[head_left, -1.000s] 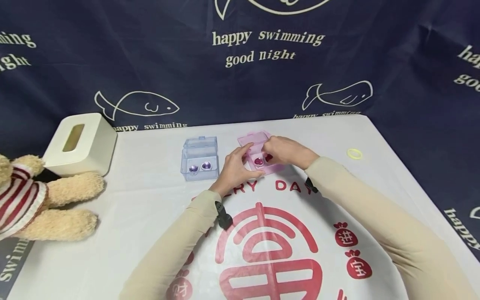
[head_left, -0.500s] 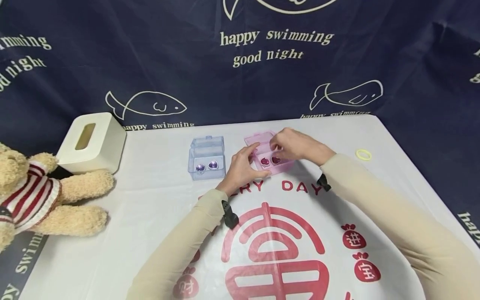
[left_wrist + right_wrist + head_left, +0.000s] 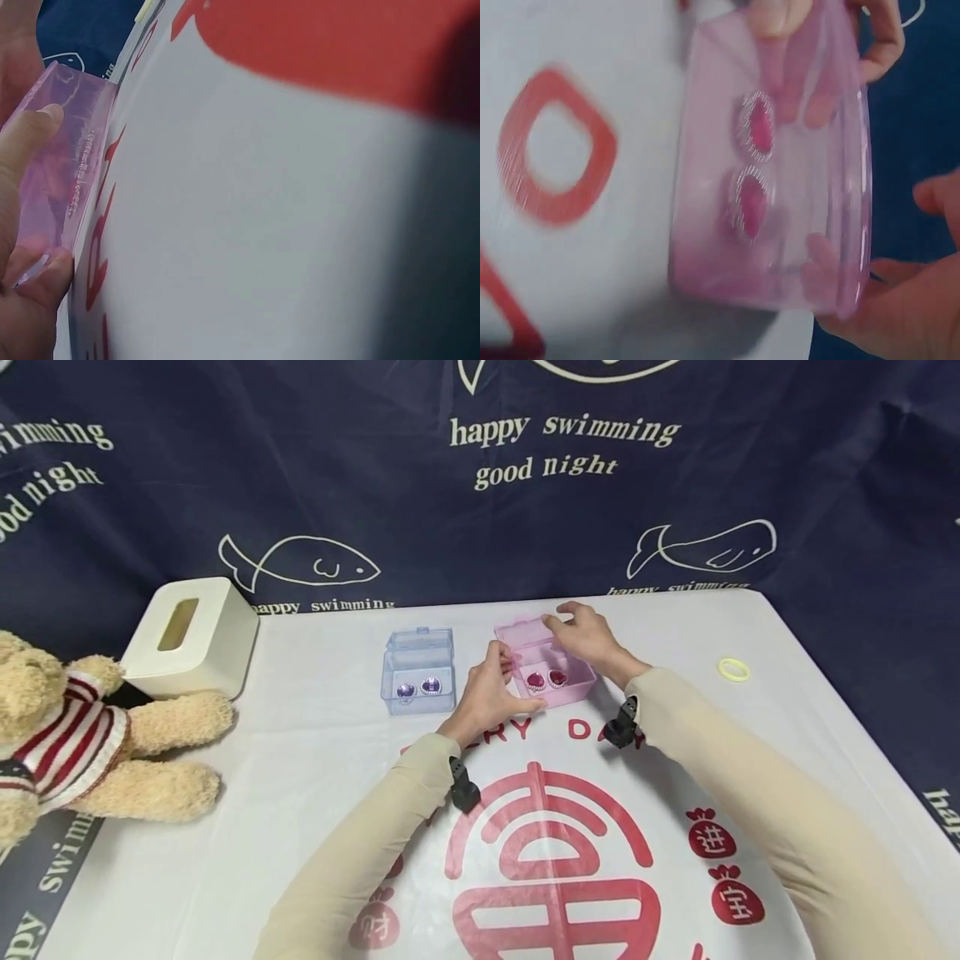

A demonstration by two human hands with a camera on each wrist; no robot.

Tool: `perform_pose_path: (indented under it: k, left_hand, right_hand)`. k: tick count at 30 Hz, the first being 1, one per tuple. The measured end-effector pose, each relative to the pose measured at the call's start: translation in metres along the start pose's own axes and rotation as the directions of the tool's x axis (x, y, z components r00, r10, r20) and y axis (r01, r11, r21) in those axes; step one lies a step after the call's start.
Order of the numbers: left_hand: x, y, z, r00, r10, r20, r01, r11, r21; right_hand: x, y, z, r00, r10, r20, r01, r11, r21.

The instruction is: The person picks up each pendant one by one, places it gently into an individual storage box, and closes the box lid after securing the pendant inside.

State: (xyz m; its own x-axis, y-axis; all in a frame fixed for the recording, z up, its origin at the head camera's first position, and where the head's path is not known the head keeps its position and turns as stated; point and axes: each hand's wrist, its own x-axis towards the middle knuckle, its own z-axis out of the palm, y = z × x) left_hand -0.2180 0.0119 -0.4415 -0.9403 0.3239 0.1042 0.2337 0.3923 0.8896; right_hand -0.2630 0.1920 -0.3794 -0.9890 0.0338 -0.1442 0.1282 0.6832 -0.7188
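While the left hand (image 3: pixel 487 693) grips the pink box (image 3: pixel 566 695) on the surface (image 3: pixel 262 760), the right hand (image 3: pixel 588 635) touches its raised lid (image 3: pixel 522 632); whether it pinches, I can't tell. Left of that box stand a blue box (image 3: pixel 420 706), a white tissue box (image 3: pixel 219 652) and a teddy bear (image 3: pixel 67 735); right, a yellow ring (image 3: pixel 733 678).

Left hand (image 3: pixel 487 695) crowds pink box (image 3: pixel 567 695) (room left of blue box (image 3: pixel 422 703)).

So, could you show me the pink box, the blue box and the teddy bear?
Pink box (image 3: pixel 570 695): head view, on its front wall.
Blue box (image 3: pixel 431 704): head view, on its front wall.
Teddy bear (image 3: pixel 81 739): head view, on its striped sweater.
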Motion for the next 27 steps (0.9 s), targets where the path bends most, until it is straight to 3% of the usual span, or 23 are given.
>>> perform_pose_path:
  k: [3,5,10,16,21,24,27]
  left_hand:
    - [0.001,0.0,0.0,1.0,0.0,0.0,0.0,1.0,0.01]
    - [0.001,0.0,0.0,1.0,-0.006,-0.003,0.006,1.0,0.019]
    - [0.001,-0.001,-0.001,1.0,-0.011,0.003,0.011,1.0,0.002]
    - [0.001,0.0,-0.001,1.0,-0.015,0.014,0.015,1.0,-0.006]
    - [0.002,0.001,-0.001,1.0,-0.016,0.015,0.016,1.0,-0.019]
    - [0.003,0.0,-0.001,1.0,-0.024,0.019,0.025,0.999,-0.031]
    - [0.003,-0.001,-0.002,0.999,-0.033,0.028,0.034,0.999,-0.04]
  right_hand:
    - [-0.001,-0.004,0.0,0.997,0.039,-0.063,-0.029,0.986,0.163]
    - [-0.001,-0.007,-0.003,0.996,0.055,-0.075,-0.032,0.961,0.276]
    - [-0.002,-0.007,-0.012,0.999,0.043,-0.017,-0.031,0.896,0.442]
    - [-0.003,-0.001,-0.019,0.998,0.061,0.03,-0.068,0.858,0.509]
    - [-0.005,0.003,-0.027,0.995,0.0,0.103,-0.051,0.867,0.496]
    - [-0.007,0.009,-0.034,0.98,-0.069,0.189,-0.031,0.876,0.481]
    - [-0.011,0.017,-0.041,0.95,-0.133,0.282,-0.027,0.866,0.5]
